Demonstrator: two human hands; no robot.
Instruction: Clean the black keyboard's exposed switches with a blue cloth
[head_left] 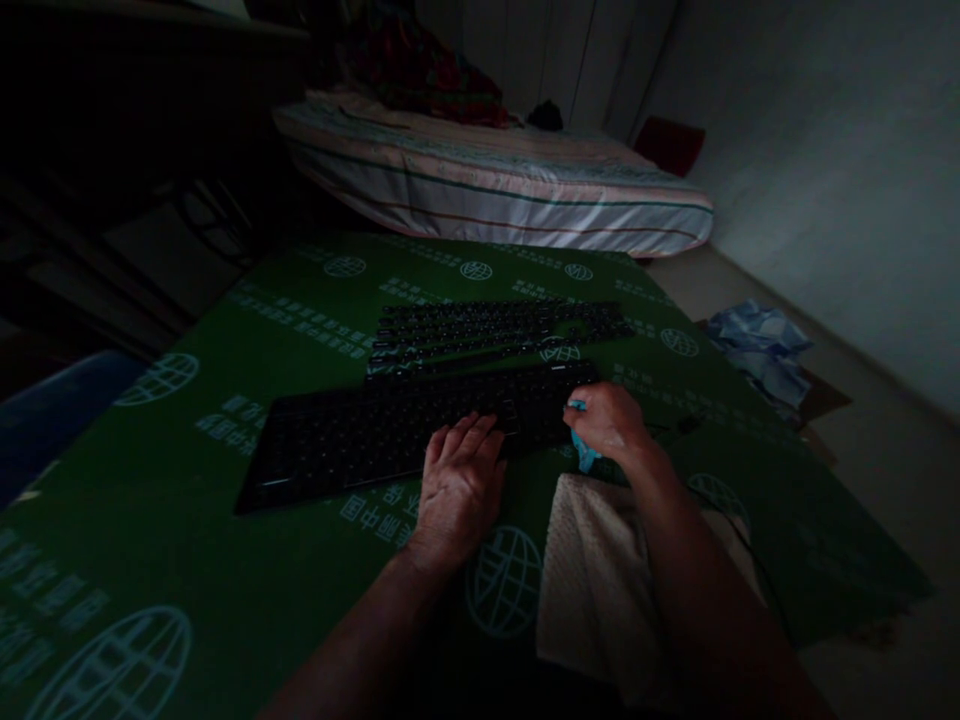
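A black keyboard (352, 440) lies tilted across the green tabletop, its keycaps apparently off over much of its face. My left hand (461, 475) rests on its front edge with the fingers stretched out flat. At the keyboard's right end, my right hand (611, 420) is closed around a small teal cloth (583, 452), part of which hangs below the fingers. Loose black keycaps (457, 335) are laid out in rows just behind the keyboard. Below my right hand is a beige towel (592, 580), partly covered by my forearm.
The green table sheet (262, 560) carries white globe prints and lettering. A thin dark cable runs near my right forearm. Beyond the table stands a bed (510, 190) with a striped sheet. Crumpled bluish plastic (761, 345) lies on the floor at right. The room is dim.
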